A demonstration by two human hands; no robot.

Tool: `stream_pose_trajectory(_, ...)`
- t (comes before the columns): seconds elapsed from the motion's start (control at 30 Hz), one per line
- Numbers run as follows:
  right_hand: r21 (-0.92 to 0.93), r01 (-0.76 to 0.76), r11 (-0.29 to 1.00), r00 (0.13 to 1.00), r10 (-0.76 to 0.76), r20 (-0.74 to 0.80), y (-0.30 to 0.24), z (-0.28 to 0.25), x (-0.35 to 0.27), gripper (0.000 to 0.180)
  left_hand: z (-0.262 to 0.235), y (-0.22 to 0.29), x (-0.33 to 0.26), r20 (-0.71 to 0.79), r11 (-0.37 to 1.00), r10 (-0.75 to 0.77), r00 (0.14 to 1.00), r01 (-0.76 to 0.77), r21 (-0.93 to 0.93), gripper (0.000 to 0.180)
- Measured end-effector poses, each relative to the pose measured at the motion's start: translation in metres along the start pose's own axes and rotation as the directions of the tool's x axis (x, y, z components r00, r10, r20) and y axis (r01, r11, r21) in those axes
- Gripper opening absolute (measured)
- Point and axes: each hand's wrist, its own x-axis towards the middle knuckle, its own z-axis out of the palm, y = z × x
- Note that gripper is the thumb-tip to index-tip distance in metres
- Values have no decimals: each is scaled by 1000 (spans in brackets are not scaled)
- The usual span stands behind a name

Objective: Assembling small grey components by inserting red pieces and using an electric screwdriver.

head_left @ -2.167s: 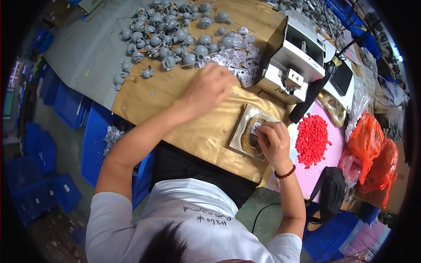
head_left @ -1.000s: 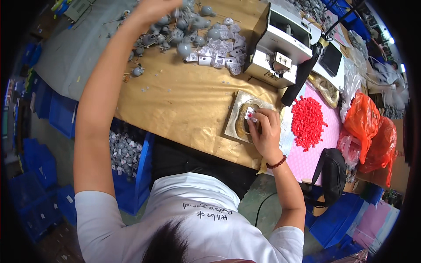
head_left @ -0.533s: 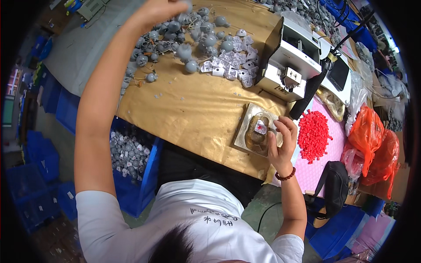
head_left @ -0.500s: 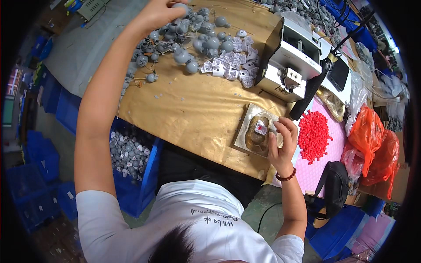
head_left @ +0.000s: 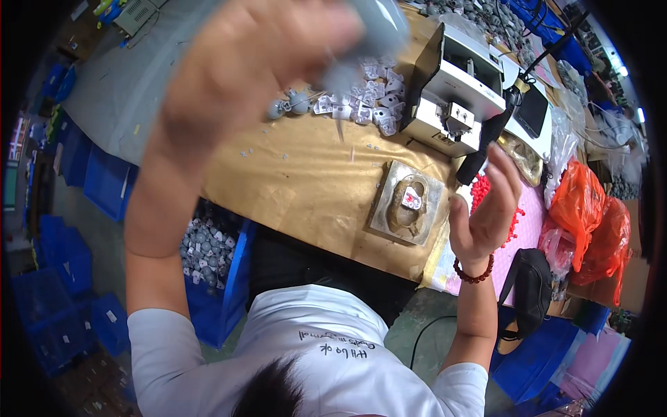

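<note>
Raised close to the camera and blurred, my left hand [head_left: 257,66] is closed on a grey rounded bulb-like part [head_left: 381,29], with a thin wire trailing below it. My right hand [head_left: 492,208] hangs with fingers apart and holds nothing, beside a pile of small red plastic pieces [head_left: 479,189] that it partly covers. Left of that hand, a square metal block fixture [head_left: 386,221] lies on the table. Inside its oval recess sits a small white bracket [head_left: 411,199] with a red piece in it. White plastic brackets [head_left: 365,108] lie heaped farther back, next to several grey bulb parts [head_left: 300,101].
A white bench machine [head_left: 451,104] stands behind the fixture. On the right are a pink sheet [head_left: 531,208], orange plastic bags [head_left: 580,208] and a black pouch [head_left: 528,288]. Below the table's left edge, a blue bin [head_left: 233,285] holds grey and white parts.
My left hand has come from the far pile toward the camera, carrying a grey bulb part. My right hand has moved off the fixture to the right and its fingers have opened.
</note>
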Motion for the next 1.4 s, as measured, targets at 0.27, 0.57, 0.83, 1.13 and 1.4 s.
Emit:
stream_pose_trajectory(0.27,500,-847,179,523,445,727,-39,-14,-16,33,92,-67,-69,319,667,-302,898,438,-602,42)
stream_pose_trajectory(0.57,40,-715,698,576,556,599,-10,-14,-48,14,132,-148,-126,67,886,-432,899,437,-155,26)
stream_pose_trajectory(0.83,-291,-78,953,783,239,575,16,11,-56,27,148,-158,-107,24,936,-228,973,213,280,24)
stream_pose_trajectory(1.13,-294,257,921,644,63,762,12,2,-59,39,142,-158,-99,78,913,-243,967,201,356,23)
stream_pose_trajectory(1.4,-204,4,979,748,132,651,15,0,-69,35,161,-174,-88,137,495,10,991,-124,860,45)
